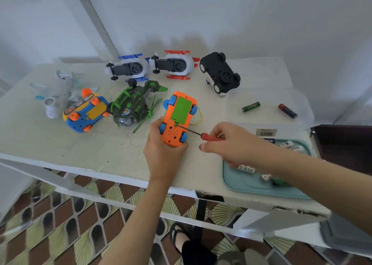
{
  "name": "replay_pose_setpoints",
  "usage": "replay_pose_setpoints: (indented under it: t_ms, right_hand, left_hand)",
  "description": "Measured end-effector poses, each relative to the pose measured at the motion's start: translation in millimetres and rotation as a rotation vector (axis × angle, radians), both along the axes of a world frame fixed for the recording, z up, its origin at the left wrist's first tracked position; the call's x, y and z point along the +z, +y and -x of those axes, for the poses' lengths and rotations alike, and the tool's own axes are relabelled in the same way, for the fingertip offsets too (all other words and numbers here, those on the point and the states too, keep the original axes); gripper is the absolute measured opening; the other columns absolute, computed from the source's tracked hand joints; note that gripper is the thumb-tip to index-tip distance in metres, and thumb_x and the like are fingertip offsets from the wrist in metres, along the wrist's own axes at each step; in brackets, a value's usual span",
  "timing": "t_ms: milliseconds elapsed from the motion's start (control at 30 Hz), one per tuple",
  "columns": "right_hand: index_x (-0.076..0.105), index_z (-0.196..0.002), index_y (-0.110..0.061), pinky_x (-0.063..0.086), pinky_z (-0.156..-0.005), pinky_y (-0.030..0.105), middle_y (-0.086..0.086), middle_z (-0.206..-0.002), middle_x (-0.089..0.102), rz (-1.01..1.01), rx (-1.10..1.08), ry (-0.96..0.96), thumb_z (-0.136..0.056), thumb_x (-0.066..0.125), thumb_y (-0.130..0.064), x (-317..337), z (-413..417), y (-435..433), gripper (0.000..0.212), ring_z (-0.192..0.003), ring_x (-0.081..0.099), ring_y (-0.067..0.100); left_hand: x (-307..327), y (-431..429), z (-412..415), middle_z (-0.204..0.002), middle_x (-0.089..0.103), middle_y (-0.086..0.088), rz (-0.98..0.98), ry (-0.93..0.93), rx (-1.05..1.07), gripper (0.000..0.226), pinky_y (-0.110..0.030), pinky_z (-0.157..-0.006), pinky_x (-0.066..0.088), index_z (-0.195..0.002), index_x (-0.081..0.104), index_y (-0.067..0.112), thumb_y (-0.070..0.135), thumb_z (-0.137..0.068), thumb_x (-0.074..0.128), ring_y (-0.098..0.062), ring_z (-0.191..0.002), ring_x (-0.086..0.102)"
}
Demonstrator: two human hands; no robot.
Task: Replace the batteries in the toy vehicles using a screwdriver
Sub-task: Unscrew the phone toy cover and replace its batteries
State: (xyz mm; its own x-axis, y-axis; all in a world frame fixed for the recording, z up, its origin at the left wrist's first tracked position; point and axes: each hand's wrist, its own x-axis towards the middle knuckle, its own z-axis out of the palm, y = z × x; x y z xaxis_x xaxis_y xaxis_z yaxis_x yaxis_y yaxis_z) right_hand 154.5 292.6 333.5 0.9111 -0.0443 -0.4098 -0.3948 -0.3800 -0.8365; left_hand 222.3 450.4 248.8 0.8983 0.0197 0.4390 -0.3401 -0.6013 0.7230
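Green helicopter (pixel 130 106) just beside orange car (pixel 171 133); green battery (pixel 250 106) well apart.

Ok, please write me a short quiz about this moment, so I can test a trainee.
1. True or false: the left hand holds the orange car with its underside facing up.
2. The tip of the screwdriver in the right hand is at: A) a blue wheel; B) the near edge of the green cover; C) the yellow string.
3. How many batteries lie in the clear tray?

Key: 1 true; 2 B; 3 two.
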Motion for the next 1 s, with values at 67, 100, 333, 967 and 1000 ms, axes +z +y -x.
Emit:
replay_pose_setpoints:
  t_ms: [67,100,333,967,1000]
  right_hand:
    - [0.052,-0.091,-0.015,0.034,-0.053,0.016,-0.009,-0.074,0.049,0.406,0.088,-0.315,-0.088,0.06,-0.021,-1,-1,-4,0.01,-0.066,0.047,0.013]
    - [0.054,-0.092,-0.015,0.036,-0.056,0.019,-0.007,-0.076,0.048,0.563,0.129,-0.445,-0.089,0.058,-0.019,-1,0,-5,0.007,-0.07,0.048,0.016]
    - [0.062,-0.065,-0.015,0.005,-0.045,0.02,0.001,-0.059,0.048,1.331,0.326,-0.811,-0.046,0.071,0.007,15,-3,-8,0.031,-0.052,0.024,0.015]
    - [0.061,-0.075,-0.002,0.021,-0.031,0.017,0.0,-0.051,0.046,-0.144,-0.117,0.076,-0.094,0.057,-0.018,15,-22,-14,0.025,-0.032,0.027,0.007]
    - [0.057,-0.076,-0.003,0.018,-0.03,0.016,-0.003,-0.047,0.044,-0.293,-0.144,0.172,-0.095,0.053,-0.016,15,-21,-14,0.024,-0.03,0.024,0.005]
  left_hand:
    - [0,0,0,-0.088,0.058,0.005,0.0,-0.002,0.002,0.062,-0.001,-0.061,0.036,-0.115,0.052,0.012,0.007,-0.061,0.082,-0.013,-0.067,0.052]
    - [-1,1,0,-0.089,0.058,0.004,0.001,0.0,0.0,0.062,-0.002,-0.061,0.037,-0.115,0.052,0.012,0.007,-0.061,0.082,-0.013,-0.068,0.053]
    - [-1,1,0,-0.088,0.057,0.006,-0.013,-0.01,-0.006,0.062,-0.007,-0.057,0.036,-0.115,0.051,0.013,0.009,-0.062,0.083,-0.012,-0.067,0.053]
    - [-4,1,-3,-0.085,0.054,0.005,-0.059,-0.087,-0.009,0.06,-0.013,-0.052,0.034,-0.11,0.055,0.008,0.008,-0.059,0.086,-0.017,-0.064,0.054]
    - [-4,1,-3,-0.085,0.056,0.004,-0.056,-0.082,-0.008,0.06,-0.013,-0.052,0.035,-0.111,0.055,0.008,0.007,-0.059,0.085,-0.017,-0.064,0.054]
